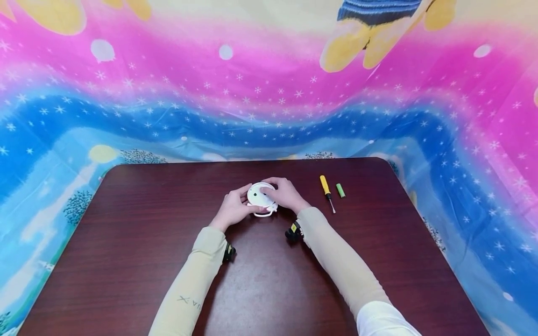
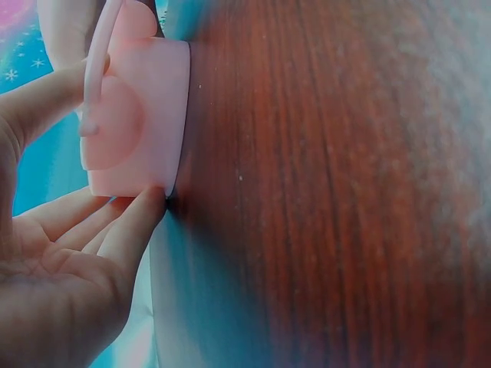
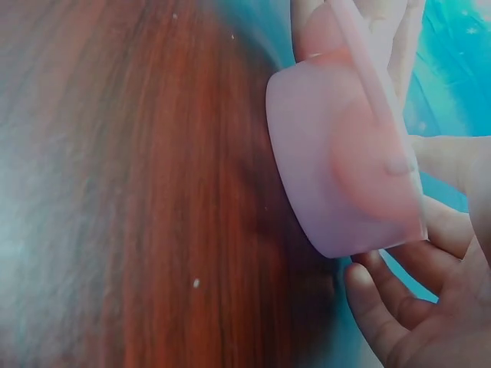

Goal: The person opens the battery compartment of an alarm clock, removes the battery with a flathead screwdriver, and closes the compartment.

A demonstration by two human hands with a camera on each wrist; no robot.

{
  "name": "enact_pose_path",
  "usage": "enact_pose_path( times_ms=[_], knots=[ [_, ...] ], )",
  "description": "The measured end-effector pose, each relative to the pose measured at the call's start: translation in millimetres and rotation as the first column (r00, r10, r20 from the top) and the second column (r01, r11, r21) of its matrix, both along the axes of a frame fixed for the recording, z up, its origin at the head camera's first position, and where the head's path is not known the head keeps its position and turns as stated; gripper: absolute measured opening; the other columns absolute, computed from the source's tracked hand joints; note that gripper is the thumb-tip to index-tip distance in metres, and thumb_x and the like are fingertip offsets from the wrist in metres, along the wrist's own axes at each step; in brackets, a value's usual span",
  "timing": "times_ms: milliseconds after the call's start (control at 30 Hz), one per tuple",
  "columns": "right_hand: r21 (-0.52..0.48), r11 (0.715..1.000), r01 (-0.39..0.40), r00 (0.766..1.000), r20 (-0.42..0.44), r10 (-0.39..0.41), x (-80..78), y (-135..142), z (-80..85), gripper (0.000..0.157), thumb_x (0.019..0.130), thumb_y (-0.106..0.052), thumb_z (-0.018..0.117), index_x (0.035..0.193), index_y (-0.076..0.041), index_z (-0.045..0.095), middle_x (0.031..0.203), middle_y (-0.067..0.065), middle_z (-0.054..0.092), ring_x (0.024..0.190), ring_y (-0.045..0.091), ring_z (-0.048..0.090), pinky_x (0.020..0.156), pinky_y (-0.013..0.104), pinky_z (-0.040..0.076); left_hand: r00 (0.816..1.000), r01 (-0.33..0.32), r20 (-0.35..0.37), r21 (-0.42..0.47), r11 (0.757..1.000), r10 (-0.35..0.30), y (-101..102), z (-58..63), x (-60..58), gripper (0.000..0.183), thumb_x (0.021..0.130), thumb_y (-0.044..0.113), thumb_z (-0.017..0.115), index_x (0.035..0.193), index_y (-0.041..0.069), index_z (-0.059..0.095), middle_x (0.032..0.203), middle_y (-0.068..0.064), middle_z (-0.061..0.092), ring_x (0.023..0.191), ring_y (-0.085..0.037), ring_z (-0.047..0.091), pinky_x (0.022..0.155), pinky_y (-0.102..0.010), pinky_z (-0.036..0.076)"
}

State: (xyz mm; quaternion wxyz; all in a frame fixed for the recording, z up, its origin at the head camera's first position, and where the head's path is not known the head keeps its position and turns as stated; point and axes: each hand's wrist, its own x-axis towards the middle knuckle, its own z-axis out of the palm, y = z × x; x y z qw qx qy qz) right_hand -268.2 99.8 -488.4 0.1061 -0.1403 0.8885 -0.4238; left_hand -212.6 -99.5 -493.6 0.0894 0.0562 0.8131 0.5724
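Observation:
A round white plastic case (image 1: pixel 257 199) with a thin loop handle (image 1: pixel 264 215) sits between both hands near the table's far middle. Small dark spots mark its upward face. My left hand (image 1: pixel 232 208) holds its left side, thumb along the near edge. Fingertips of that hand reach the case's lower side wall (image 2: pixel 153 107) in the left wrist view. My right hand (image 1: pixel 288 194) grips the far right side, with the thumb across the top face. From the right wrist, the tapered wall (image 3: pixel 307 153) shows rounded bumps, and its base stands close over the table.
To the right of the hands lies a screwdriver (image 1: pixel 324 183) with a yellow handle, its tip pointing toward me. Beside it is a short green cylinder (image 1: pixel 340 190). The dark wooden table (image 1: pixel 147 233) meets a colourful printed cloth (image 1: pixel 269 102) along its back and sides.

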Motion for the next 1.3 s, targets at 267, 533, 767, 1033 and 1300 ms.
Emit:
enact_pose_path(
  times_ms=[267, 533, 767, 1033, 1300],
  knots=[
    [0.052, 0.997, -0.051, 0.997, -0.06, 0.055, 14.9, 9, 2.6, 0.06, 0.103, -0.032, 0.07, 0.156, -0.009, 0.053, 0.157, 0.012, 0.054, 0.147, 0.029, 0.047, 0.12, 0.047, 0.04, 1.0, -0.002, -0.019, -0.013, 1.0, 0.001, 1, -1.7, -0.4, 0.095, 0.081, 0.019, 0.095, 0.159, 0.0, 0.044, 0.154, -0.018, 0.055, 0.134, -0.029, 0.062, 0.108, -0.04, 0.053],
    [0.072, 0.986, -0.148, 0.977, -0.143, 0.157, 26.9, 23, 0.3, 0.068, 0.103, -0.027, 0.071, 0.16, -0.002, 0.045, 0.166, 0.013, 0.043, 0.154, 0.03, 0.038, 0.125, 0.047, 0.033, 1.0, 0.001, -0.024, -0.005, 1.0, -0.001, 1, -3.9, -2.8, 0.093, 0.081, 0.018, 0.095, 0.158, 0.002, 0.047, 0.153, -0.017, 0.057, 0.133, -0.028, 0.062, 0.109, -0.04, 0.052],
    [0.104, 0.966, -0.238, 0.957, -0.144, 0.251, 33.9, 33, 0.0, 0.085, 0.098, -0.037, 0.077, 0.164, -0.004, 0.036, 0.172, 0.013, 0.032, 0.157, 0.028, 0.03, 0.125, 0.049, 0.032, 0.999, 0.007, -0.048, -0.041, 0.999, -0.009, 0, -1.6, -3.4, 0.094, 0.083, 0.018, 0.093, 0.159, -0.004, 0.043, 0.156, -0.021, 0.052, 0.134, -0.031, 0.062, 0.108, -0.041, 0.052],
    [0.122, 0.956, -0.268, 0.957, -0.081, 0.278, 35.9, 34, -3.2, 0.121, 0.077, -0.038, 0.097, 0.169, -0.011, 0.025, 0.177, 0.007, 0.02, 0.16, 0.023, 0.022, 0.126, 0.048, 0.03, 1.0, 0.01, -0.028, -0.045, 0.999, -0.011, 0, 0.1, -1.2, 0.097, 0.082, 0.02, 0.094, 0.16, -0.002, 0.041, 0.161, -0.02, 0.046, 0.135, -0.029, 0.061, 0.109, -0.041, 0.052],
    [0.148, 0.96, -0.239, 0.954, -0.151, 0.261, 36.3, 33, -5.6, 0.101, 0.087, -0.027, 0.091, 0.167, -0.008, 0.031, 0.174, 0.007, 0.028, 0.158, 0.026, 0.028, 0.125, 0.046, 0.032, 0.997, 0.022, -0.074, -0.119, 0.993, -0.031, 0, 3.2, -0.1, 0.099, 0.082, 0.027, 0.095, 0.16, -0.002, 0.041, 0.162, -0.02, 0.045, 0.134, -0.026, 0.062, 0.108, -0.042, 0.053]
  ],
)
